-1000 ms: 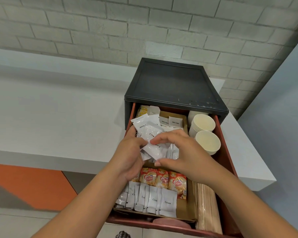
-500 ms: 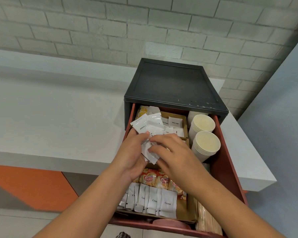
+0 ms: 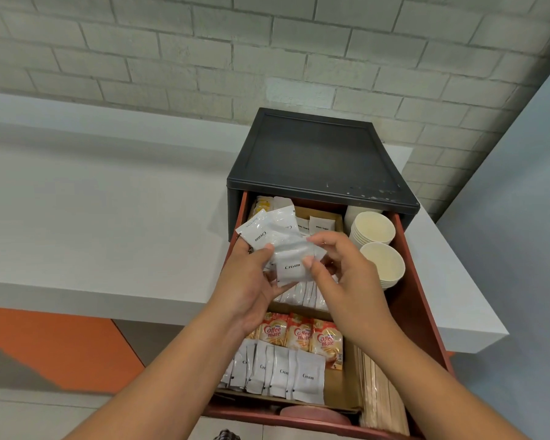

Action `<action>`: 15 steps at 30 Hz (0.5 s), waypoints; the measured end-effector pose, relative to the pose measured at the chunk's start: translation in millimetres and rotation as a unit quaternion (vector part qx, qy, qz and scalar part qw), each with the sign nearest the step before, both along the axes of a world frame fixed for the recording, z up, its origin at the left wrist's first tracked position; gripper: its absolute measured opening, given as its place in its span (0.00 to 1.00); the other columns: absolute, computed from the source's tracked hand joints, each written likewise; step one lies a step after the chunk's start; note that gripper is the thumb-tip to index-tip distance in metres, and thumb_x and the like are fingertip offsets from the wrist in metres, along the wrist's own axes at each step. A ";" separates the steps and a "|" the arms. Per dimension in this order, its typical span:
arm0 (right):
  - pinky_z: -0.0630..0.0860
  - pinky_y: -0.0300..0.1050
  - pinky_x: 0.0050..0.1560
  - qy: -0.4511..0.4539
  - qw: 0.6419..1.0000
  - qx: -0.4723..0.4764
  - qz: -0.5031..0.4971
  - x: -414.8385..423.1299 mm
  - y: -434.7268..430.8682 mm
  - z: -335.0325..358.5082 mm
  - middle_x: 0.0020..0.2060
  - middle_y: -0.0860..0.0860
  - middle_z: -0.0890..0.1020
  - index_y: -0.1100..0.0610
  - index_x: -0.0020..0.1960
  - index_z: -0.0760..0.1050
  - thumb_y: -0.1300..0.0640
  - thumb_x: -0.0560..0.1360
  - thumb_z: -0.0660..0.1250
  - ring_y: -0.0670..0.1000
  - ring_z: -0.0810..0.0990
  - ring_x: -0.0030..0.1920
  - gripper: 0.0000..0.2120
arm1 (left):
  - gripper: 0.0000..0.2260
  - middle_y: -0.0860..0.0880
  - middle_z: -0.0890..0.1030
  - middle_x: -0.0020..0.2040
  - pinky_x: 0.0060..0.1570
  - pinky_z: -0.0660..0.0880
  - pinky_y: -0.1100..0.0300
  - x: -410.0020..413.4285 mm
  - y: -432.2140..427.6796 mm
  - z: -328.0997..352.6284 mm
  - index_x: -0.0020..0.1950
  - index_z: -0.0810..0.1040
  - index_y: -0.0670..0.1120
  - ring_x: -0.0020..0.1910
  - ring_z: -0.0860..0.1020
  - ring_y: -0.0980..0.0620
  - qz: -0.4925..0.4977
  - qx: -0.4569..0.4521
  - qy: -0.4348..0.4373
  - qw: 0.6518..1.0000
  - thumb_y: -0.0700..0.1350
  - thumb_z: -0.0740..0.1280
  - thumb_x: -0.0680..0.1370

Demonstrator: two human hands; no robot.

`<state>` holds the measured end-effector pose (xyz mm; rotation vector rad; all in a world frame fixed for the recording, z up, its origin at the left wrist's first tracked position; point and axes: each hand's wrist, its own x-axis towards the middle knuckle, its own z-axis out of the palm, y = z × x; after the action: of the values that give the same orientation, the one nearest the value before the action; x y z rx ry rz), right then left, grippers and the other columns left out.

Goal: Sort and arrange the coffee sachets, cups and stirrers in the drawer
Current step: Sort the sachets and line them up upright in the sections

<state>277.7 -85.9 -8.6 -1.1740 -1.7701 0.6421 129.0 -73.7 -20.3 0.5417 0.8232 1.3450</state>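
A red-brown drawer (image 3: 421,319) is pulled out of a black cabinet (image 3: 315,160). Above its middle my left hand (image 3: 251,284) grips a fanned bunch of white cream sachets (image 3: 273,236). My right hand (image 3: 343,274) pinches the lowest sachet of that bunch (image 3: 291,268) between thumb and fingers. A row of white cream sachets (image 3: 280,374) stands at the drawer's front, with orange Coffee mate sachets (image 3: 300,336) behind it. Two stacks of paper cups (image 3: 378,246) sit at the back right. Wooden stirrers (image 3: 383,398) lie along the right side.
White sugar sachets (image 3: 321,224) and yellow sachets (image 3: 262,203) lie at the drawer's back in a cardboard tray (image 3: 346,385). The cabinet rests on a white counter (image 3: 108,217) against a grey brick wall (image 3: 235,49). An orange panel (image 3: 45,344) lies below the counter.
Both hands have lifted the bunch of cream sachets higher above the drawer. My right hand shifted from covering the bunch to pinching its lowest sachet.
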 end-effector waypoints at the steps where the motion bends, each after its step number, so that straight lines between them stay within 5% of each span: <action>1: 0.80 0.45 0.46 0.016 0.999 -0.030 0.006 -0.5 0.0 -0.2 0.50 0.38 0.82 0.43 0.59 0.72 0.57 0.78 0.67 0.46 0.81 0.48 0.13 | 0.20 0.47 0.82 0.61 0.40 0.82 0.50 1.3 0.0 0.7 0.68 0.72 0.55 0.55 0.83 0.44 0.000 0.004 0.007 1.000 0.35 0.59 0.83; 6: 0.80 0.55 0.48 0.034 0.996 -0.070 0.033 -8.1 -4.4 -0.4 0.51 0.43 0.82 0.44 0.60 0.72 0.62 0.77 0.67 0.52 0.81 0.46 0.17 | 0.20 0.46 0.84 0.58 0.45 0.81 0.47 6.5 -2.4 2.7 0.69 0.72 0.54 0.54 0.83 0.42 0.007 0.022 0.033 0.999 0.35 0.60 0.82; 10: 0.79 0.46 0.49 -0.024 0.998 -0.039 0.038 -12.9 -4.8 -0.6 0.54 0.39 0.79 0.46 0.61 0.73 0.61 0.77 0.67 0.44 0.79 0.50 0.16 | 0.20 0.45 0.82 0.60 0.47 0.82 0.51 8.8 -0.5 1.3 0.70 0.71 0.52 0.55 0.83 0.43 0.046 0.010 0.035 0.998 0.34 0.60 0.82; 15: 0.72 0.36 0.41 -0.074 0.997 0.007 0.030 -18.8 -3.9 5.2 0.42 0.41 0.78 0.47 0.50 0.73 0.56 0.76 0.69 0.42 0.76 0.44 0.07 | 0.18 0.48 0.83 0.57 0.44 0.82 0.55 12.0 -1.2 -4.1 0.67 0.71 0.55 0.52 0.84 0.48 0.065 0.013 0.048 0.997 0.36 0.58 0.83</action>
<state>258.9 -89.8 -3.4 -1.1890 -1.9362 0.5902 141.0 -74.9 -24.4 0.5840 0.9331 1.4586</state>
